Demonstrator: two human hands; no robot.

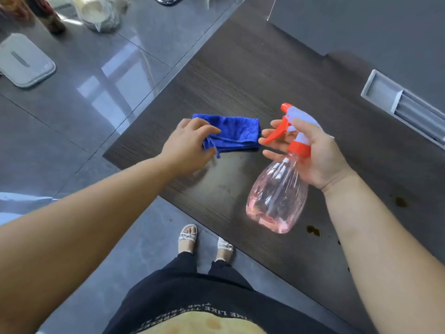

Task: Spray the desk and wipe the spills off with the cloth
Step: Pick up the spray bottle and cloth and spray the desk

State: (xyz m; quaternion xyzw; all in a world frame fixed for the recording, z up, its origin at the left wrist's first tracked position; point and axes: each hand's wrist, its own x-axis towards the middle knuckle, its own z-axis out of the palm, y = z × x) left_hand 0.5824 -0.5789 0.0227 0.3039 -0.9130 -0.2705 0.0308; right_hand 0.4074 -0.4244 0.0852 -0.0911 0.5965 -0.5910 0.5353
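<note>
Two hands busy: left hand (190, 138) pinches cloth (238, 133) on desk (265, 68); right hand (317, 155) grips spray bottle (277, 196) neck.

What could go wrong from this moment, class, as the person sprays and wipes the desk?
The nozzle of the spray bottle points away from the brown spills beside the right forearm, so the mist may miss them.
That forearm is close to the spills and could smear them.
The right hand holds the bottle at its neck with fingers straight, so it might slip.
</note>
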